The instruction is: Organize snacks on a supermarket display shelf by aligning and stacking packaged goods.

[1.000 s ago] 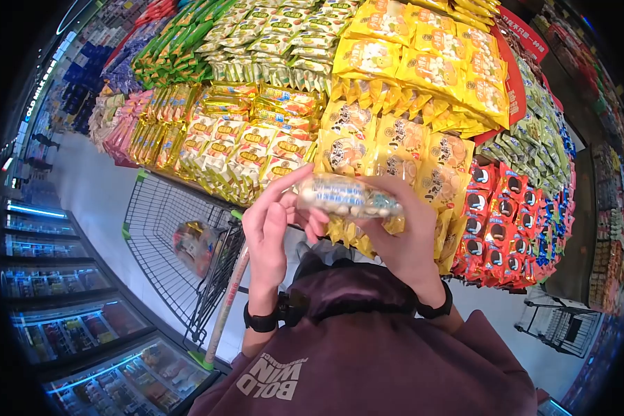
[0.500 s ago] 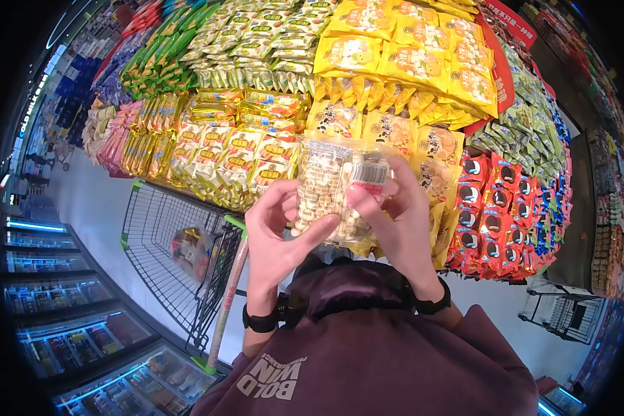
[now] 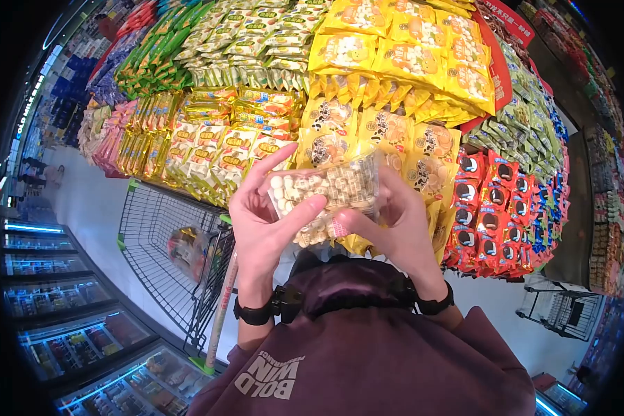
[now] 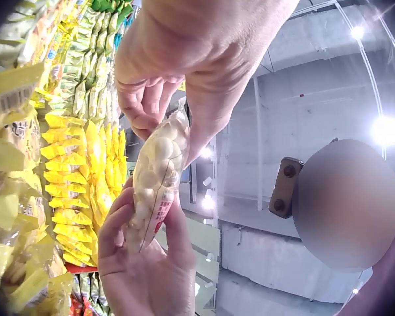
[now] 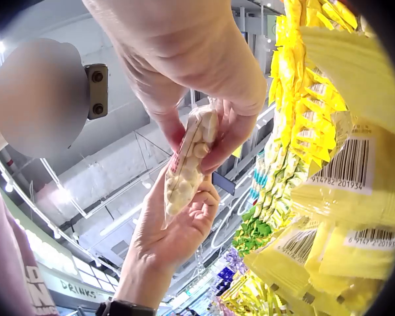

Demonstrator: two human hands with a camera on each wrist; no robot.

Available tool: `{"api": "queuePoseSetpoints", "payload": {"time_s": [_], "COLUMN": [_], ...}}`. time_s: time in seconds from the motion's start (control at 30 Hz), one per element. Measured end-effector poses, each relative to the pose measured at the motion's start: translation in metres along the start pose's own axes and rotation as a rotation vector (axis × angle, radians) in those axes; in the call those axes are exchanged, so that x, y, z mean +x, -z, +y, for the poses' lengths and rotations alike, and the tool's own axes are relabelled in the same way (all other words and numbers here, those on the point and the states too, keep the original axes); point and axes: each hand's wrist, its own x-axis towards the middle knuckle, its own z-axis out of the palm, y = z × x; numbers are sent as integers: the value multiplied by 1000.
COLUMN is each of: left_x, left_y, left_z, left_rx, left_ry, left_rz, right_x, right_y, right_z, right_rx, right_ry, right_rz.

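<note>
A clear plastic snack bag [image 3: 326, 187], full of small round cream-coloured pieces, is held up between both hands in front of the snack display. My left hand [image 3: 262, 225] grips its left end, thumb across the near face and index finger raised off it. At the opposite end my right hand [image 3: 408, 232] pinches it, thumb by a small pink label. The left wrist view shows the bag [image 4: 159, 171] edge-on, with red print along one side. In the right wrist view the bag [image 5: 192, 161] is between the right thumb and fingers.
Yellow snack bags [image 3: 412, 59] and red biscuit packs [image 3: 496, 208] are heaped on the display ahead. A shopping cart [image 3: 163, 229] holding a bagged item stands at the left, another cart [image 3: 558, 308] at the right. Freezer cases [image 3: 83, 326] line the left side.
The bag was first edge-on, then turned upright with its barcode face showing, and is now tilted with its pieces showing. The left index finger has lifted. Both hands have shifted slightly left.
</note>
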Motion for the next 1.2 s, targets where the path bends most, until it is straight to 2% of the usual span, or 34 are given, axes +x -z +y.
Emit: {"api": "queuePoseSetpoints", "payload": {"time_s": [0.07,0.1,0.2,0.3,0.5,0.7,0.8,0.9,0.93,1.0,1.07,1.17,1.2], "left_x": [1,2,-3,-4,-2,0,1,4,4,6,9,5,3], "left_y": [-5,-9,-3,-3,0,0,2,6,6,4,-3,-22,-14], "left_z": [-5,-4,-16,-17,-16,-20,-28,-29,-30,-32,-30,-19,-22], "left_rx": [-61,-95,-37,-75,-56,-83,-53,-1,13,39,82,-12,-136], "left_ry": [-7,-48,43,104,105,76,-27,-113,-131,-158,-234,-40,46], "left_rz": [49,38,-54,-30,-1,6,-54,-120,-141,-94,-54,123,41], "right_x": [-1,0,3,4,5,4,1,8,8,7,5,2,1], "right_y": [9,10,6,7,3,3,12,18,19,22,17,18,20], "right_z": [7,7,-1,0,-8,-1,5,15,13,6,-1,-8,-10], "right_rx": [-94,-78,96,85,74,148,-159,-122,-223,-425,-491,-694,-780], "right_ry": [-39,-39,-1,1,-47,-3,107,423,474,572,645,772,816], "right_rz": [75,97,130,127,95,73,91,-8,-5,3,62,141,165]}}
